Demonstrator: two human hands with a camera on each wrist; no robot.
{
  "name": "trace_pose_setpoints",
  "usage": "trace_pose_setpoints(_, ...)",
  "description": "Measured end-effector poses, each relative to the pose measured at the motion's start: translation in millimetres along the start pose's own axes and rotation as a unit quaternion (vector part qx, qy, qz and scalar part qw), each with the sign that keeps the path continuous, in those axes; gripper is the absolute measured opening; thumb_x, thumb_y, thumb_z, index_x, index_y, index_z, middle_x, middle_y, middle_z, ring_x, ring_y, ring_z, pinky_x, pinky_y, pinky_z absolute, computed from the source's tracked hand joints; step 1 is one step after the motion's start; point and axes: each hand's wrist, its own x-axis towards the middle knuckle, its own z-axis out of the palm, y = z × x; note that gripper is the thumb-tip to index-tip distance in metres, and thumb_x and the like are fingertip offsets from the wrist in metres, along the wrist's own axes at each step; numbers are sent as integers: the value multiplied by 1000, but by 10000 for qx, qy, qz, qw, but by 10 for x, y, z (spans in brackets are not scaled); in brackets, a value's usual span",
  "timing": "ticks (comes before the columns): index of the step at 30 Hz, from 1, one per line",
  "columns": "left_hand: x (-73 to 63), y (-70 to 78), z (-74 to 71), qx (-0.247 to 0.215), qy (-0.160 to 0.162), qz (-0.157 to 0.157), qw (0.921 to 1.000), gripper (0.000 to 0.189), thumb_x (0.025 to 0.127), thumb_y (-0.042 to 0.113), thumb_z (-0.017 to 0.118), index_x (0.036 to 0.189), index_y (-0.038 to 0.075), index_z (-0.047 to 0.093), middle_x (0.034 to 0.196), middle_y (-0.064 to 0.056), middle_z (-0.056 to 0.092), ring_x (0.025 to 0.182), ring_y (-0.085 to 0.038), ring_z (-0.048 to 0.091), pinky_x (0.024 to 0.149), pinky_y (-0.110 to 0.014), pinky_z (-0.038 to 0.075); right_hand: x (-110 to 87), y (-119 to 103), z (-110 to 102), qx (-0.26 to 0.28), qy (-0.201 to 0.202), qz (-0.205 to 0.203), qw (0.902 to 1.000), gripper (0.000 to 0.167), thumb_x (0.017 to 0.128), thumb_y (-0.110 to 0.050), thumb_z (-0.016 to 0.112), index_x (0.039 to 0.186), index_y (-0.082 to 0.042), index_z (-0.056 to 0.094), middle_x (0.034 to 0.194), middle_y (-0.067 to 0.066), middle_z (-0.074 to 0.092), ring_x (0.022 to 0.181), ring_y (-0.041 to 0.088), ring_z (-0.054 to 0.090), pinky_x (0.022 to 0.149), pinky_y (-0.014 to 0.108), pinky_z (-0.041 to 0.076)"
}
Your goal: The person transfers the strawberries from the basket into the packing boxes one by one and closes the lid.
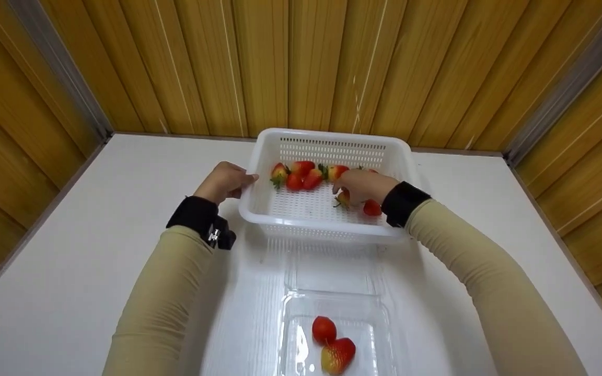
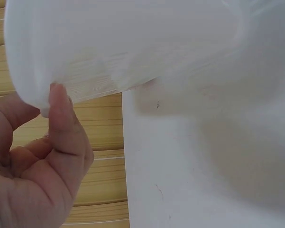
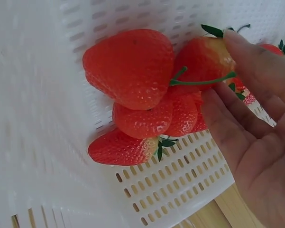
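A white slotted basket (image 1: 327,226) holds several red strawberries with green leaves. At its left side, my left hand (image 1: 225,180) pinches the rim between thumb and fingers; the left wrist view shows this hand (image 2: 47,156) at the basket's edge. Inside the basket, toward the right, my right hand (image 1: 366,185) reaches down over the fruit. Close up in the right wrist view, thumb and fingers of this hand (image 3: 261,128) lie on opposite sides of a strawberry (image 3: 199,59) with a pale top. A large strawberry (image 3: 130,66) lies beside it.
In front of the basket, a clear plastic container (image 1: 332,297) lies on the white table (image 1: 97,250), with a round red fruit (image 1: 324,330) and a strawberry (image 1: 338,356) inside. Wood-patterned panels (image 1: 301,62) stand behind the table and along both sides.
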Motion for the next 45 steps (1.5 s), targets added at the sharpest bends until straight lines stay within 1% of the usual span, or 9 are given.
trace_pose_setpoints(4,-3,-4,26,-67,-36,-4,10000,42,102,18,62,133,-10,59,122,-19,67,73,-8,65,75,-23,59,22,23,37,82,-17,45,10000,41,93,3,65,132,-10,68,117,14,69,102,30,57,97,41,56)
trace_pose_setpoints(8,0,0,36,-133,-36,86,9999,41,102,17,62,131,-12,60,114,-17,68,67,-6,64,66,-19,56,44,38,39,-65,12,-64,10000,38,95,3,64,131,-8,69,123,16,70,105,31,58,108,48,53)
trace_pose_setpoints(13,-10,21,32,-134,-25,157,9998,41,103,16,61,131,-12,59,114,-17,67,65,-5,64,66,-19,56,48,43,25,-297,-26,-103,9995,39,94,6,61,130,-7,68,123,17,69,103,32,57,107,48,53)
trace_pose_setpoints(19,-13,28,25,-83,-14,158,9998,40,103,17,61,131,-12,60,118,-19,67,65,-5,63,66,-19,57,35,45,25,-311,2,-57,9995,40,93,6,62,130,-7,69,118,16,68,102,32,56,102,46,54)
trace_pose_setpoints(27,8,36,19,-75,-5,100,9999,42,103,19,61,134,-10,59,124,-20,67,73,-8,66,77,-24,60,39,78,8,-265,60,-86,9996,38,92,6,60,127,-6,70,117,16,69,100,32,56,99,45,53)
trace_pose_setpoints(31,19,18,4,-132,16,56,9999,44,103,19,61,135,-10,58,127,-21,66,77,-9,66,86,-27,60,50,78,-19,-109,-10,-72,9999,41,90,7,59,128,-6,70,115,16,67,99,31,55,91,40,51)
trace_pose_setpoints(35,15,3,-7,-115,12,9,9999,45,103,20,61,137,-9,57,132,-21,65,86,-12,67,96,-33,60,59,81,-26,102,-79,36,9999,42,91,6,59,129,-7,70,113,14,66,100,31,55,82,34,47)
trace_pose_setpoints(39,8,-3,-1,-155,3,-15,9999,46,104,20,61,139,-8,55,135,-22,64,92,-16,67,100,-36,59,68,88,-17,196,-78,88,9997,40,91,5,60,128,-8,70,110,14,65,99,30,56,76,30,44)
trace_pose_setpoints(45,-17,-38,7,-167,18,-90,9998,45,103,21,62,138,-7,56,137,-22,64,102,-21,68,105,-39,57,69,73,16,400,-44,166,9991,39,91,3,63,129,-8,70,111,14,66,102,32,58,78,30,48)
